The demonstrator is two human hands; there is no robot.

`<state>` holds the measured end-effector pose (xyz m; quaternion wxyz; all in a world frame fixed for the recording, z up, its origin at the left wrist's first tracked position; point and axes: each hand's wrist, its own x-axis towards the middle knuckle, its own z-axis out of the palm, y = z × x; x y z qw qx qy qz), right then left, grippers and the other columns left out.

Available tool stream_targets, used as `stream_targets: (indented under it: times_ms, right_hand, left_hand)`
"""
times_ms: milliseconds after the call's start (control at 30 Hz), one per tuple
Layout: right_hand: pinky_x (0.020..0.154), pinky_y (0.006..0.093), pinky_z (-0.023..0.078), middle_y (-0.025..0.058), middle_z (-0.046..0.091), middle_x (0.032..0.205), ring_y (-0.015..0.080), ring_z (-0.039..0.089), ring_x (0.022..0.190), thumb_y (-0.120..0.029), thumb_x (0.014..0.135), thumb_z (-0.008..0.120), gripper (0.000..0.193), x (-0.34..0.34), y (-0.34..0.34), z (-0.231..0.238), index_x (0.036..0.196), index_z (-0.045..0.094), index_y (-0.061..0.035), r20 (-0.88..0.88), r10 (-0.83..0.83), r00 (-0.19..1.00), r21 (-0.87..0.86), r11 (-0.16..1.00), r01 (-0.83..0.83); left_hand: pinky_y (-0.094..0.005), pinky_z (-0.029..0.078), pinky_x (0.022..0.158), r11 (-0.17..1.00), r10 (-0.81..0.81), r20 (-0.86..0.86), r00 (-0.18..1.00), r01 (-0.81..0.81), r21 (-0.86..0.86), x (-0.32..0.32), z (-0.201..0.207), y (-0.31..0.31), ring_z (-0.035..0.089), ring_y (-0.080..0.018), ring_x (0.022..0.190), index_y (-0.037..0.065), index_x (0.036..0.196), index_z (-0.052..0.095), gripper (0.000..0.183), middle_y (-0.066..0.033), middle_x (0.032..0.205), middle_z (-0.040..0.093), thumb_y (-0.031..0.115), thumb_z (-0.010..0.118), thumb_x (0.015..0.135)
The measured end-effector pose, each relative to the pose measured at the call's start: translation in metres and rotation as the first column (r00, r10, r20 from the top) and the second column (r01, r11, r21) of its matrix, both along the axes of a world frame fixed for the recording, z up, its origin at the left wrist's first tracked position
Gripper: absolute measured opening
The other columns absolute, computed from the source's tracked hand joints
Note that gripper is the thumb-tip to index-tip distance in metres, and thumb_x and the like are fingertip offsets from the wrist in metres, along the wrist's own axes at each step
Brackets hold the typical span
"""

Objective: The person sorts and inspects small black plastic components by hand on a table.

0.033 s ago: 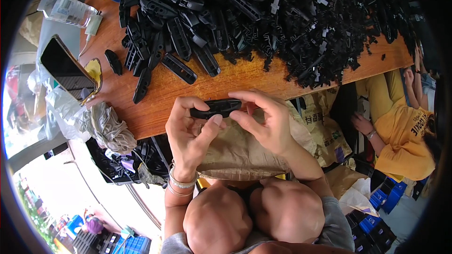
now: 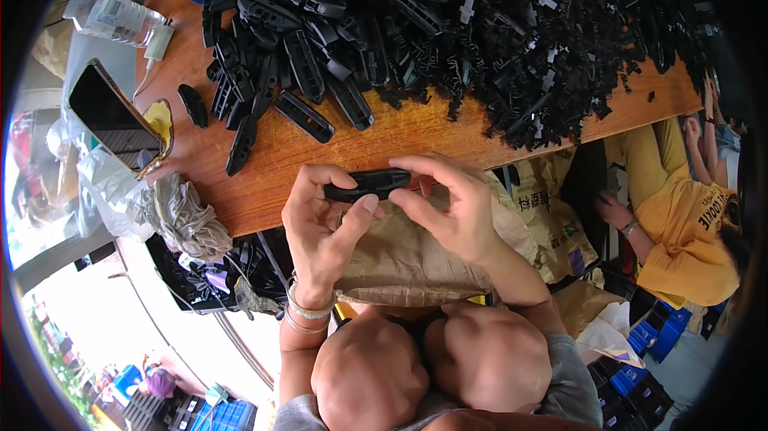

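Note:
Just off the table's front edge, a long, rounded black plastic housing (image 2: 370,184) is held level between my hands. My left hand (image 2: 318,223) pinches its left end, thumb on the near side and fingers behind. At the other end, my right hand (image 2: 458,211) grips the housing with thumb and forefinger. Beyond them, similar black housings (image 2: 304,67) lie heaped on the wooden table (image 2: 440,133). To the right of those spreads a pile of small black plastic parts (image 2: 520,79), with a few grey cross-shaped pieces among them.
At the table's left are a phone (image 2: 116,115), a clear plastic bottle (image 2: 120,17) and crumpled grey cloth (image 2: 184,219). A brown paper sack (image 2: 424,263) lies below my hands, above my knees. On the right sits a person in an orange shirt (image 2: 688,239), near blue crates (image 2: 668,335).

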<state>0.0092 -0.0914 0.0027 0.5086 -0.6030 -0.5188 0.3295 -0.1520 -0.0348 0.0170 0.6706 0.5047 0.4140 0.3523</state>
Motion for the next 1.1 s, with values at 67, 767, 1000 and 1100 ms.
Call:
stream_targets:
  times_ms: [67, 767, 1000, 1100]
  right_hand:
    - [0.054, 0.0249, 0.042, 0.006, 0.06, 0.076, 0.0136, 0.054, 0.061, -0.012, 0.077, 0.072, 0.031, 0.0, -0.002, 0.001, 0.105, 0.062, -0.0036, 0.004, -0.011, 1.0, -0.01, 1.0, 0.011]
    - [0.051, 0.0315, 0.045, 0.0043, 0.05, 0.072, 0.0211, 0.055, 0.061, -0.005, 0.069, 0.073, 0.014, 0.004, 0.069, -0.014, 0.079, 0.063, -0.0047, 0.734, -0.333, 0.592, 0.293, 0.942, 0.166]
    - [0.053, 0.031, 0.046, 0.007, 0.055, 0.082, 0.0219, 0.056, 0.063, 0.006, 0.071, 0.067, 0.017, 0.001, 0.049, -0.021, 0.083, 0.059, -0.0022, 0.513, -0.28, 0.811, 0.33, 0.937, 0.115]
    - [0.054, 0.0277, 0.046, 0.008, 0.059, 0.092, 0.0166, 0.06, 0.069, 0.011, 0.077, 0.062, 0.019, -0.001, 0.039, -0.022, 0.092, 0.061, -0.0007, 0.356, -0.227, 0.907, 0.298, 0.947, 0.121]
  left_hand:
    - [-0.0243, 0.054, 0.067, 0.997, -0.014, 0.051, 0.999, 0.017, -0.071, 0.001, 0.0, -0.001, 0.066, -0.0173, 0.079, -0.004, 0.096, 0.05, 0.016, -0.0139, 0.084, 0.064, -0.007, 0.059, 0.083]
    - [-0.0357, 0.049, 0.063, 0.486, 0.441, -0.67, 0.597, 0.469, 0.737, -0.002, -0.013, 0.055, 0.059, -0.027, 0.082, 0.002, 0.1, 0.061, 0.025, -0.0135, 0.103, 0.053, -0.003, 0.062, 0.075]
    - [-0.0272, 0.053, 0.067, 0.624, 0.413, -0.351, 0.84, 0.019, 0.781, -0.011, -0.022, 0.027, 0.065, -0.0243, 0.084, 0.0, 0.095, 0.051, 0.026, -0.0148, 0.101, 0.06, -0.007, 0.066, 0.075]
    - [-0.023, 0.053, 0.07, 0.867, 0.313, -0.063, 0.948, -0.257, 0.426, -0.007, -0.019, 0.019, 0.064, -0.0158, 0.083, -0.002, 0.104, 0.047, 0.033, -0.0128, 0.102, 0.06, -0.013, 0.062, 0.077]
